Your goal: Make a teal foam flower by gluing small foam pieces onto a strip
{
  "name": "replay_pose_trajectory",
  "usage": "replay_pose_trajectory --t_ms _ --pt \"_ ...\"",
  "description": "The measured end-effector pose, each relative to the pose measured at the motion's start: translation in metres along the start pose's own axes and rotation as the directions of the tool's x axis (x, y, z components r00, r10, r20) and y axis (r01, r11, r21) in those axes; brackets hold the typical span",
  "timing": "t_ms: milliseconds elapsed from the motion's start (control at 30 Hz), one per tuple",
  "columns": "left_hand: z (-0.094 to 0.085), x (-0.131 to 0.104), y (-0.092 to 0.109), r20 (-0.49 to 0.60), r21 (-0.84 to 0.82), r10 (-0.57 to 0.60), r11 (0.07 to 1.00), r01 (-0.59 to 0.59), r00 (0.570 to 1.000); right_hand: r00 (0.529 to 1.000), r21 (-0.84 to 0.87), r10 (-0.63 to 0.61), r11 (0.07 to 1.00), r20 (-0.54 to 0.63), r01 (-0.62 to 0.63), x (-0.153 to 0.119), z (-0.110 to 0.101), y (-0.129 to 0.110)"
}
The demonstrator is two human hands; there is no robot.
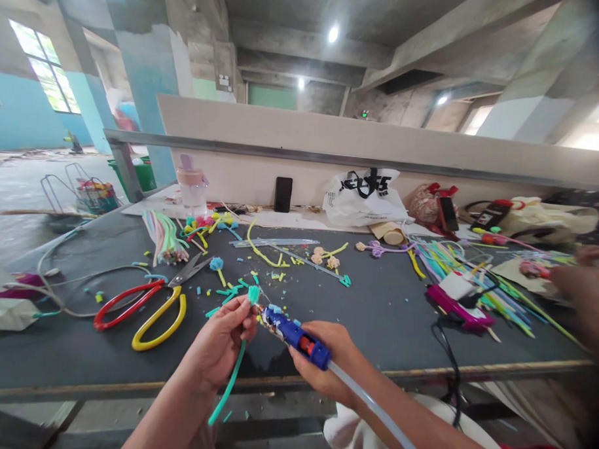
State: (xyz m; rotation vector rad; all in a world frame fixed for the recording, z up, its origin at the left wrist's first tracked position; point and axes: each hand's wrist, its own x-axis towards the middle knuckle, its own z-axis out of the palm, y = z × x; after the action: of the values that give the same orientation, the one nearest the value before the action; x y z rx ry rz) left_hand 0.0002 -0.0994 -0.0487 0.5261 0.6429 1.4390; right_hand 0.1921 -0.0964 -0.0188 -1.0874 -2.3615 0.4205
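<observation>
The left hand (227, 333) grasped a green stem (232, 382) at its tufted head (254, 293), pinched between thumb and fingers. The head was located above the middle of the bench (321, 304), toward the front edge; the stem's lower end hung down past that edge. The right hand (327, 356) was wrapped around a blue glue gun (290, 330). The gun's nozzle pointed left, just beside the tufted head; contact between them could not be determined. A translucent glue stick (376, 410) protruded from the rear of the gun, extending beyond the front edge.

Short green pieces (227, 292) lay behind the left hand. Scissors (152, 304) with one red and one yellow handle lay open toward the left end of the bench. A blue flower (217, 264) rested just beside the blade tips. Along the back edge stood a bottle (192, 189) near the left corner, a black phone (283, 194) upright near the middle, and a white bag (364, 197) to its right. A magenta device (458, 308) lay toward the right end.
</observation>
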Motion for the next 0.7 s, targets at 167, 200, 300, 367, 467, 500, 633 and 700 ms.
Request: replay_pose_trajectory --t_ms 167,200,300,367,467,500,633,700 --pt "0.0005 0.0002 0.0003 0.038 0.014 -0.018 1.0 0.017 0.999 1.0 0.008 0.014 1.0 -0.007 -0.014 0.0004 0.0022 0.0025" --pt "0.0005 0.0003 0.0002 0.045 0.016 -0.021 1.0 0.021 0.999 1.0 0.005 0.018 1.0 -0.01 -0.017 0.0007 0.0032 0.0034" --pt "0.0002 0.0001 -0.0001 0.05 0.02 -0.027 0.999 0.026 0.998 1.0 -0.011 0.025 1.0 -0.01 -0.025 0.0015 0.0057 0.0049" --pt "0.0 -0.0001 -0.0005 0.04 0.017 -0.024 1.0 0.023 0.999 1.0 -0.04 0.025 0.999 0.002 -0.025 0.0017 0.0061 0.0042" --pt "-0.0001 -0.0002 -0.0009 0.021 0.011 -0.018 1.0 0.018 1.0 0.999 -0.089 0.015 0.996 0.032 -0.012 0.0018 0.0048 0.0016" --pt "0.0 -0.0002 -0.0009 0.016 0.01 -0.018 1.0 0.018 1.0 0.999 -0.098 0.014 0.995 0.039 -0.01 0.0019 0.0041 0.001" --pt "0.0011 -0.0006 0.0 0.01 0.006 -0.023 1.0 0.023 1.0 1.0 -0.068 0.006 0.998 0.03 -0.004 0.0024 0.0016 0.0009" --pt "0.0015 -0.001 0.0007 0.008 0.002 -0.025 1.0 0.025 1.0 1.0 -0.031 -0.004 0.999 0.026 0.005 0.0021 0.0006 0.0015"
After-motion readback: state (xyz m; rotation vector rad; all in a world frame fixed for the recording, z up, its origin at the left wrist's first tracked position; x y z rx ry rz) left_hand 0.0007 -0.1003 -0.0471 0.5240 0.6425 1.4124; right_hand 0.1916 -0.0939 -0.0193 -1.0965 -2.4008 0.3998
